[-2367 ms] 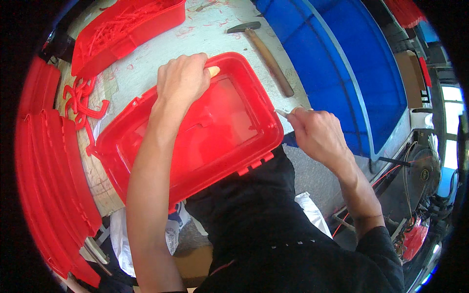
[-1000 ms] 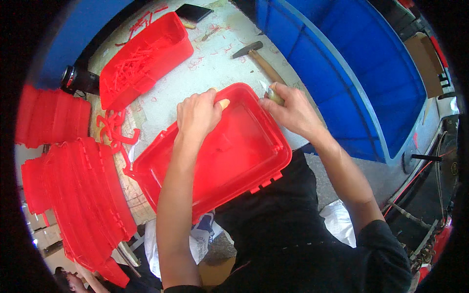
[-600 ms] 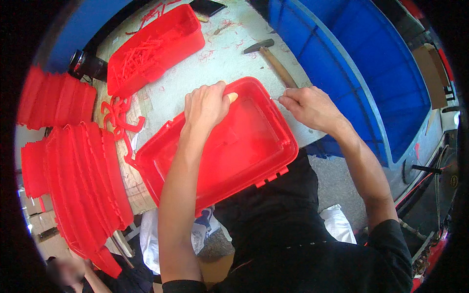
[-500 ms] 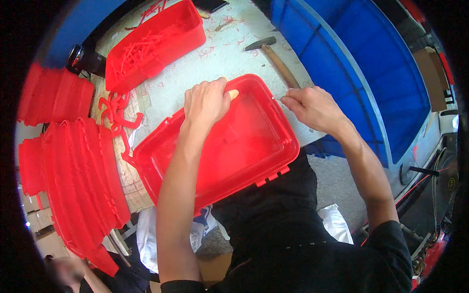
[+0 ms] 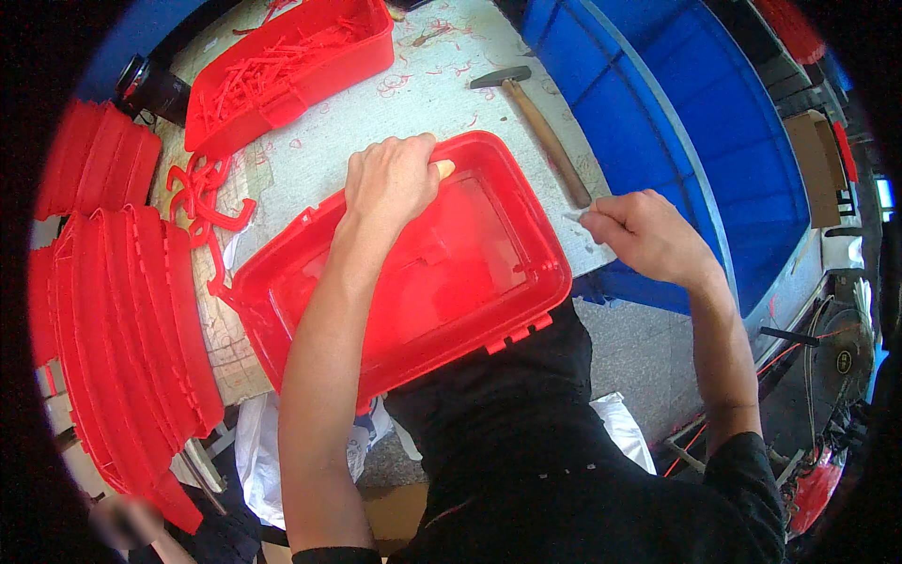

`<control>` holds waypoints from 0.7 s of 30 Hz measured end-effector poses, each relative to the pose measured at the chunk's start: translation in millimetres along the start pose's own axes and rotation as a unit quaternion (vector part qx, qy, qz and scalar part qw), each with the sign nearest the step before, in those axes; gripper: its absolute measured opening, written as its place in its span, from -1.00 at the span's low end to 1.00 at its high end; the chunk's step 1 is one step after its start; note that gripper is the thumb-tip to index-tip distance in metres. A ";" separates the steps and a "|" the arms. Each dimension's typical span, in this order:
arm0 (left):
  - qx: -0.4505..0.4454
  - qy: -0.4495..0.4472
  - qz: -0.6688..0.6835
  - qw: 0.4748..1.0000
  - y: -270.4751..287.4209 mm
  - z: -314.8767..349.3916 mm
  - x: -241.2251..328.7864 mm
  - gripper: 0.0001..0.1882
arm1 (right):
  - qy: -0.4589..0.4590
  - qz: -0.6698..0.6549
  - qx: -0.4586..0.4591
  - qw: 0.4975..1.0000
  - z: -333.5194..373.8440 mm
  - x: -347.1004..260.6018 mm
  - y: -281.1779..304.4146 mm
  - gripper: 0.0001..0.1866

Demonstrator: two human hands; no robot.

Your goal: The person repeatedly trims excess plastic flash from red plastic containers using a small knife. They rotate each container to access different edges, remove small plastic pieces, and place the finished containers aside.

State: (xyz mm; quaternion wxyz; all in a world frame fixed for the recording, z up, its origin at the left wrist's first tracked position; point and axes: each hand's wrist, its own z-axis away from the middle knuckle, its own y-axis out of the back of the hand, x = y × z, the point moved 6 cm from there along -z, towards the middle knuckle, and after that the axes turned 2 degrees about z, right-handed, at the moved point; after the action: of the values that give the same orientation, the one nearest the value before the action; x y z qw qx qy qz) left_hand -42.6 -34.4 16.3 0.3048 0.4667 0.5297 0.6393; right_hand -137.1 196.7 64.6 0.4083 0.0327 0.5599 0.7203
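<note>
The left hand (image 5: 390, 180) clasps the red tray (image 5: 451, 274). The right hand (image 5: 650, 235), fisted beside it, grips a small blade (image 5: 572, 216).

A pale worktable (image 5: 437, 113) stands above a grey floor (image 5: 648, 352), with bright light (image 5: 885, 194) at far right.

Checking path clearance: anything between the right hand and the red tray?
Nothing visible: only tabletop shows between the pale-tipped tool in the right hand and the red tray. The hammer lies close by, its handle ending just beyond the tool tip.
</note>
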 end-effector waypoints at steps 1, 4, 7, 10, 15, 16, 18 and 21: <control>-0.010 0.007 -0.002 1.000 -1.0 -0.3 -1.3 -0.64 | 0.013 -0.009 0.014 1.000 -2.0 -2.8 0.0 -0.69; -0.019 0.012 -0.011 1.000 -1.2 -1.4 -2.1 -0.60 | 0.014 -0.013 0.089 0.996 -13.5 -8.6 -9.9 -0.70; -0.028 0.014 -0.019 0.999 -1.5 -1.8 -1.3 -0.59 | 0.015 0.065 0.121 0.990 -23.7 -10.5 -20.0 -0.70; -0.025 0.013 -0.015 0.999 -1.4 -1.7 -1.3 -0.59 | 0.009 0.113 0.110 0.987 -29.1 -11.5 -22.2 -0.69; -0.015 0.004 0.004 1.000 -3.8 -1.5 -4.0 -0.59 | 0.008 0.193 0.065 0.979 -13.3 -23.2 -8.6 -0.73; -0.020 0.012 0.002 1.000 -4.8 -1.3 -5.3 -0.59 | 0.017 0.206 0.053 0.977 -3.1 -24.4 -3.0 -0.73; -0.010 0.010 0.007 1.000 -3.5 -1.4 -4.4 -0.59 | 0.015 0.191 0.058 0.980 7.9 -24.8 9.3 -0.73; -0.013 0.010 0.002 1.000 -0.5 -1.1 -1.9 -0.59 | -0.022 0.134 0.084 0.987 7.1 -16.1 16.0 -0.75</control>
State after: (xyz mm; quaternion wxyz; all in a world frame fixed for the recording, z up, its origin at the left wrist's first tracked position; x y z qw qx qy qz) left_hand -42.9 -36.4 15.3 0.3042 0.4575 0.5234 0.6513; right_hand -131.7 191.6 87.1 0.3163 0.1576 0.5996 0.7180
